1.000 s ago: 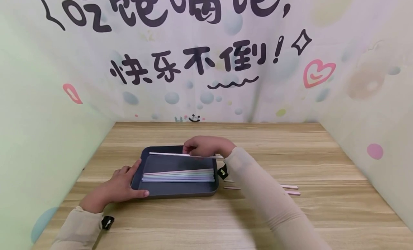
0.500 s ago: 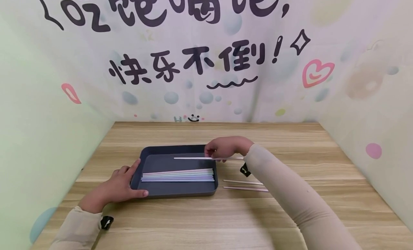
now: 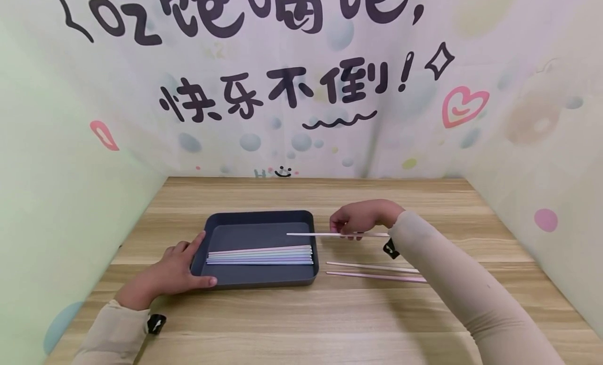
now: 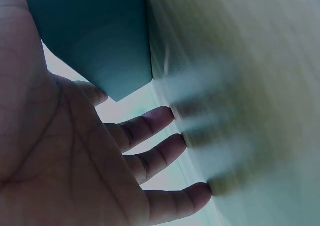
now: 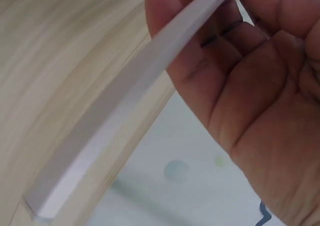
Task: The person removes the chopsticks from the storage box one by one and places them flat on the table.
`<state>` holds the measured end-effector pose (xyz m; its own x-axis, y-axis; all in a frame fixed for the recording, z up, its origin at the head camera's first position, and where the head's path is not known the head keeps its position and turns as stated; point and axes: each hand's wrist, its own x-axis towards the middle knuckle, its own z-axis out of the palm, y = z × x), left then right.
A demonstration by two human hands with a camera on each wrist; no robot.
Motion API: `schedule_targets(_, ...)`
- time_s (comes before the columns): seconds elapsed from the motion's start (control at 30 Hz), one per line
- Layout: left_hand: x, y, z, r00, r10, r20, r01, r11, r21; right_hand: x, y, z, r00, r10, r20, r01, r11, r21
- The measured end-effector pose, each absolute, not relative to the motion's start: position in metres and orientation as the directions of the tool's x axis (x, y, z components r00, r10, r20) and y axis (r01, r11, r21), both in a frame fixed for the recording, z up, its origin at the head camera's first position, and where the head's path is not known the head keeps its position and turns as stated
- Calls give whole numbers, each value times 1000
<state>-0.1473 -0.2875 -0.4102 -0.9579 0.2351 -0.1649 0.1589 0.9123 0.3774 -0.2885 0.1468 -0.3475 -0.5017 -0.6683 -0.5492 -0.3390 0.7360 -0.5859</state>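
Note:
In the head view a pale chopstick [image 3: 311,234] is pinched in my right hand [image 3: 365,217], just right of a dark grey tray [image 3: 259,217]. Its thin left end overlaps the tray's right rim. Close up in the right wrist view, the thick squared end of the chopstick [image 5: 107,108] points away from the fingers. My left hand [image 3: 171,273] rests against the tray's left end, thumb at the front rim and fingers along the side. The left wrist view shows those fingers nearly straight, tips on the table beside the tray [image 4: 95,40]. Inside the tray lie several pastel chopsticks [image 3: 259,256] side by side.
On the wooden table [image 3: 282,323], right of the tray, lie a cream chopstick [image 3: 369,266] and a pink chopstick [image 3: 372,276], their right ends hidden by the right sleeve. A printed cloth wall [image 3: 292,145] stands behind the table, with side walls left and right.
My right hand has carried the chopstick rightward, from over the tray to past its right rim. The left hand and the tray have stayed in place.

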Motion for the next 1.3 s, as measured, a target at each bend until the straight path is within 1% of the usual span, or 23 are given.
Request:
schedule_targets(0.23,-148,-287,-410,-957,238,-165,161,911,379,-285,176,-350,-501,-649,-572,-305,751,-585)
schedule_targets(0.37,-147,-287,-410,-957,241,-164,163,909,383,-283,190,-355,-493,-646,-583,-270,751,-603)
schedule_targets(0.5,-148,-287,-410,-957,242,-162,165,909,384,-281,203,-362,-505,-640,-579,-270,754,-599)
schedule_targets(0.63,-148,-287,-410,-957,242,-162,165,910,381,-277,213,-368,-509,-643,-573,-297,755,-584)
schedule_targets(0.83,-148,-288,-411,-956,244,-162,166,907,386,-273,221,-376,-500,-667,-552,-319,734,-599)
schedule_targets(1.13,-148,-289,-412,-957,251,-147,178,904,388,-268,229,-387,-499,-738,-454,-444,668,-597)
schedule_targets(1.3,-148,-288,-411,-956,252,-147,177,902,394,-264,229,-388,-514,-747,-422,-480,658,-580)
